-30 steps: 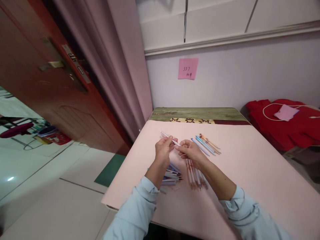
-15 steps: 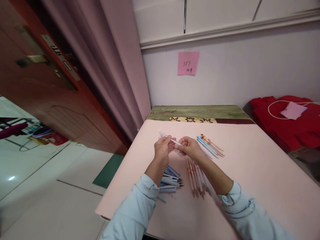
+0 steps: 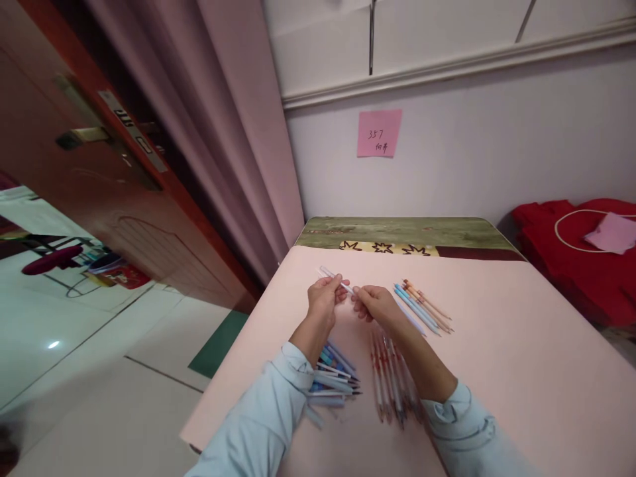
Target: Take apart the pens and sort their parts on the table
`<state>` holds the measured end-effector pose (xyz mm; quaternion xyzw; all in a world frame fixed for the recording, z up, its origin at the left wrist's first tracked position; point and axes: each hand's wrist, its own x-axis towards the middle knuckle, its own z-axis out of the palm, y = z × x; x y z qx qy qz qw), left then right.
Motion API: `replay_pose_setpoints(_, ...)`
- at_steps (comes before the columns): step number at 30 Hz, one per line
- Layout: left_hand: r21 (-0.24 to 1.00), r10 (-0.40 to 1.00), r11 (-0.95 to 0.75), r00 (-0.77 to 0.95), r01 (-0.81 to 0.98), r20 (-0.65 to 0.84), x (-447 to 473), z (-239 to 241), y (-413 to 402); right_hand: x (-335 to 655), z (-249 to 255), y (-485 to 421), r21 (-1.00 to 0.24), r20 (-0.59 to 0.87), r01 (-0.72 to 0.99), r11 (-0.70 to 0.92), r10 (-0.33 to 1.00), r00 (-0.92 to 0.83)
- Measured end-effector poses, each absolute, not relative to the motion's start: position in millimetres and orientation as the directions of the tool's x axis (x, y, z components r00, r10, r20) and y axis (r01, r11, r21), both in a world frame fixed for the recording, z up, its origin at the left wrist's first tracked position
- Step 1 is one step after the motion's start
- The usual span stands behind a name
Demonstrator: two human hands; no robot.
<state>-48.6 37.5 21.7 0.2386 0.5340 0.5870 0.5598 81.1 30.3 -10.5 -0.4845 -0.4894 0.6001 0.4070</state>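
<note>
At the centre of the frame, I have the fingers of the left hand (image 3: 324,298) and right hand (image 3: 376,305) pinched closed on one slim white pen (image 3: 346,287), slanting above the pink-covered counter (image 3: 507,351). I see jumbled blue and white pens (image 3: 334,382) lower down, red-patterned pens (image 3: 387,374) beside them, and blue and orange pens (image 3: 419,310) right of centre.

Both arms (image 3: 428,363) were extended forward, angled inward; left hand (image 3: 324,297) and right hand (image 3: 377,306) pinched, just beside each other, both partly curled.
</note>
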Motion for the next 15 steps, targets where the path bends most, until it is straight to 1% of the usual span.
replay_pose_setpoints(3,0.907,0.895,0.155,-0.333,-0.392,-0.297,-46.1,18.7,46.6,78.2,-17.0,31.2,-0.991,-0.128,0.047,-0.123,0.982,-0.138)
replay_pose_setpoints(6,0.913,0.860,0.108,-0.423,-0.393,-0.284,-47.7,14.9,57.8,79.8,-20.4,33.0,-0.982,-0.039,0.188,-0.034,0.999,-0.023)
replay_pose_setpoints(9,0.920,0.846,0.113,-0.450,-0.374,-0.287,-53.5,9.7,69.2,85.7,-20.8,36.2,-0.945,0.034,0.326,0.020,0.999,0.039)
replay_pose_setpoints(12,0.939,0.835,0.125,-0.478,-0.320,-0.274,-62.7,4.0,79.4,93.8,-17.8,39.2,-0.885,0.051,0.465,0.023,0.998,0.046)
replay_pose_setpoints(15,0.957,0.808,0.124,-0.533,-0.262,-0.250,-75.4,-1.9,88.8,102.9,-11.7,39.8,-0.799,0.015,0.600,-0.019,0.999,0.052)
